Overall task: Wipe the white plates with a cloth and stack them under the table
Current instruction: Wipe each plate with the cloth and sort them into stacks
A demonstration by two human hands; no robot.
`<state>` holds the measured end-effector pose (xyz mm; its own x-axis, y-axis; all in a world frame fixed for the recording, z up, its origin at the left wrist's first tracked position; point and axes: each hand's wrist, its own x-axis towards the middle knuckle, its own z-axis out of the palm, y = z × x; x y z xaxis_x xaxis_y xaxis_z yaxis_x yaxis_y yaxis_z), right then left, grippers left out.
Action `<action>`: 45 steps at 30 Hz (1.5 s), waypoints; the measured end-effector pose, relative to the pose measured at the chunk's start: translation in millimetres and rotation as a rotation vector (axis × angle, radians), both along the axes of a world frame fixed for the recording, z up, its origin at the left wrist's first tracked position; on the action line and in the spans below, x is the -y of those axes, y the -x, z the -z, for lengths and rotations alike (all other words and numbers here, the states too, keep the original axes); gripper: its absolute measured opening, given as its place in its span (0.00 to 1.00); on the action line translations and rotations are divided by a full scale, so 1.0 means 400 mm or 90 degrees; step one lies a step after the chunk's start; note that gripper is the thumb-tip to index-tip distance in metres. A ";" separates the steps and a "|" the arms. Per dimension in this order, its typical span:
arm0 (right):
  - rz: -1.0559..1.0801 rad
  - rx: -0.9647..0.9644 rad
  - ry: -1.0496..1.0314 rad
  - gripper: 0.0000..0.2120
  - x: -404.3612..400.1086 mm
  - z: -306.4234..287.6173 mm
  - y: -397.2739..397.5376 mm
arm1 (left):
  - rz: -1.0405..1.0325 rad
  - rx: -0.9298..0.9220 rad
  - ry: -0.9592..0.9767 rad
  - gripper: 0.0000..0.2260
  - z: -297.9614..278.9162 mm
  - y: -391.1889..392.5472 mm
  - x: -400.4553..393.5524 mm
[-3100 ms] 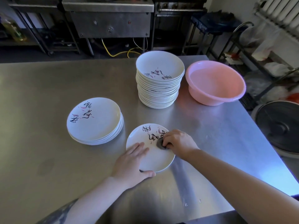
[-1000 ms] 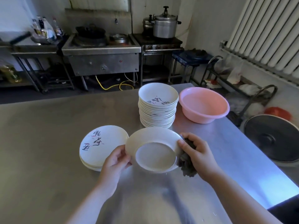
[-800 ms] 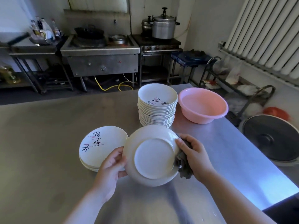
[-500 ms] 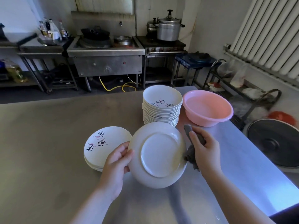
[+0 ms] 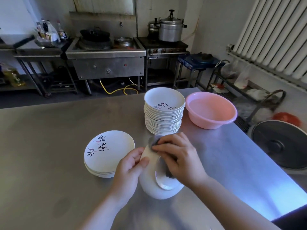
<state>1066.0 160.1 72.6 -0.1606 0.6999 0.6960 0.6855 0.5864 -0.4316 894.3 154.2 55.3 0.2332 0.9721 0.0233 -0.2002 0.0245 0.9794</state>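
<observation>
Your right hand (image 5: 179, 161) fingers (image 5: 159, 147) press a grey cloth (image 5: 153, 141) onto the underside of a white plate (image 5: 149, 185), which your left hand (image 5: 128, 171) grips by its rim, tilted above the tabletop (image 5: 49, 188). Just left of your fingers sits a short stack of plates (image 5: 108, 153), apparently wiped; just beyond them a tall stack (image 5: 163, 112) likely waits. Nothing is under the table yet. The held plate looks clean, glossy, its foot ring showing.

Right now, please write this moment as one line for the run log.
step: wiping plate underside | left hand: holds plate | right hand: presses cloth on it | stacking: not yet
</observation>
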 end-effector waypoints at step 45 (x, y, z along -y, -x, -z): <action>0.215 -0.263 -0.023 0.09 0.030 0.007 0.074 | -0.227 0.340 0.163 0.06 -0.133 -0.080 -0.080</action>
